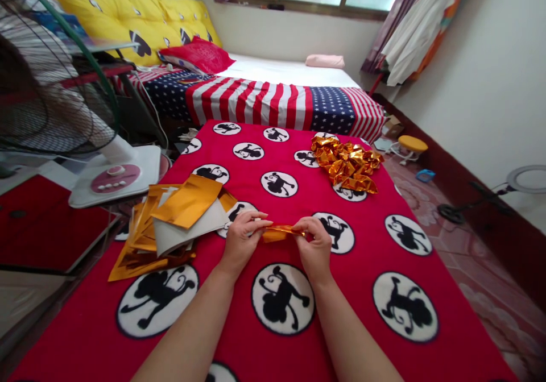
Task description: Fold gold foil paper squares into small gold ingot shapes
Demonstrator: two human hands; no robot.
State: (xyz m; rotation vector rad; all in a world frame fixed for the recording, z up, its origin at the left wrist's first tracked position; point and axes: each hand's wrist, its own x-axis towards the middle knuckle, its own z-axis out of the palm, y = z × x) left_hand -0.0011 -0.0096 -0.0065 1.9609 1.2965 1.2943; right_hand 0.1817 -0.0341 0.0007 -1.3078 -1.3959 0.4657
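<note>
Fingers of the left hand and right hand pinch opposite ends of the orange foil, which could tear or crease crookedly if pulled unevenly.

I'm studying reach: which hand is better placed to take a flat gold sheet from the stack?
Probably the left hand: it is nearer the stack, while the right hand is farther off. Both hands pinch the gold strip between them.

Could read no text, label, brand or number anywhere. Fan panel: marks, if any, too small for me to make out. Strip I held, foil heap, red cloth: saw no legible lettering.
</note>
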